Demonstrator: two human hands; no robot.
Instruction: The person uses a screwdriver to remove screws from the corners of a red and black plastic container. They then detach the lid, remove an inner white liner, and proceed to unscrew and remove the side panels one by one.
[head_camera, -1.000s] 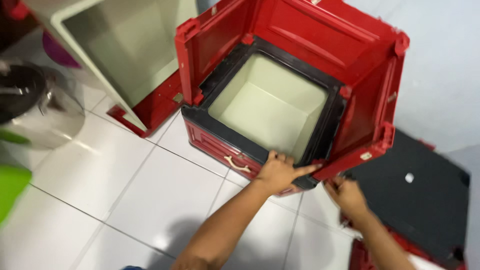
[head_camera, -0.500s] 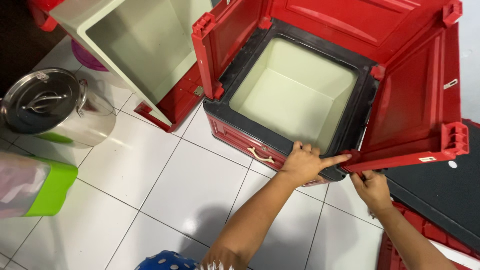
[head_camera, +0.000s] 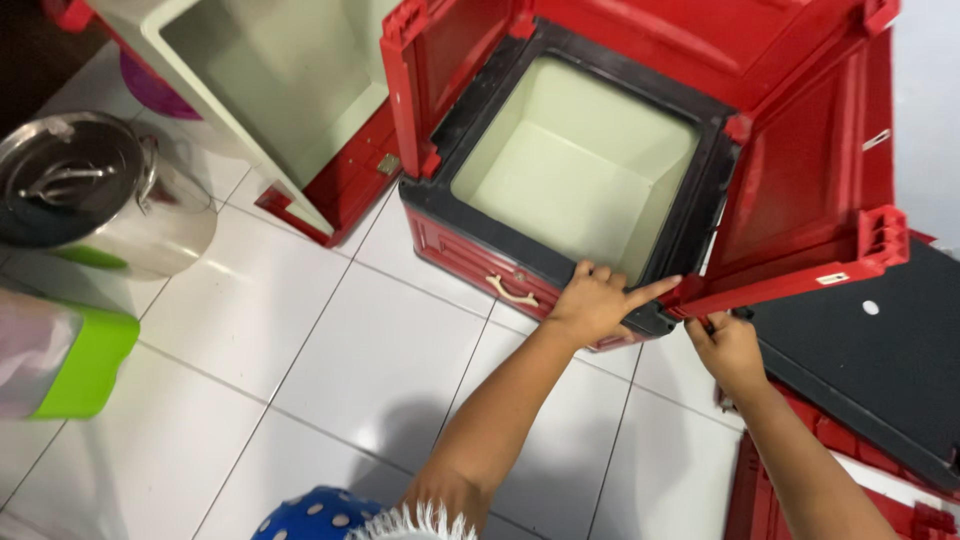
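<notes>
The left hand (head_camera: 598, 300) lies palm down on the near rim of the square red plastic crate with a black inner frame and a pale green lining (head_camera: 575, 175), fingers spread over the black edge and the forefinger stretched out to the right toward the near right corner. It presses flat and grips nothing. The right hand (head_camera: 728, 345) is just beside it, at that same corner, with its fingers curled up under the lower edge of the red hinged side panel (head_camera: 810, 210) that stands raised on the crate's right; whether the fingers close fully around the edge cannot be told, since the panel hides their tips. The crate sits on the white tiled floor (head_camera: 330, 350), open at the top, with further red panels standing up at its left and far sides. A cream-coloured handle (head_camera: 512, 291) shows on its near red wall, just left of the left hand.

To the right of the crate, a flat black lid with a red rim (head_camera: 880, 360) lies on the floor, close to the right forearm. To the left, a second open red crate with a pale lining (head_camera: 285, 90) leans tilted, near the first. Farther left stand a lidded steel pot (head_camera: 90, 195) and a lime-green container (head_camera: 75, 370). A blue cloth with white dots (head_camera: 310, 515) shows at the bottom edge.
</notes>
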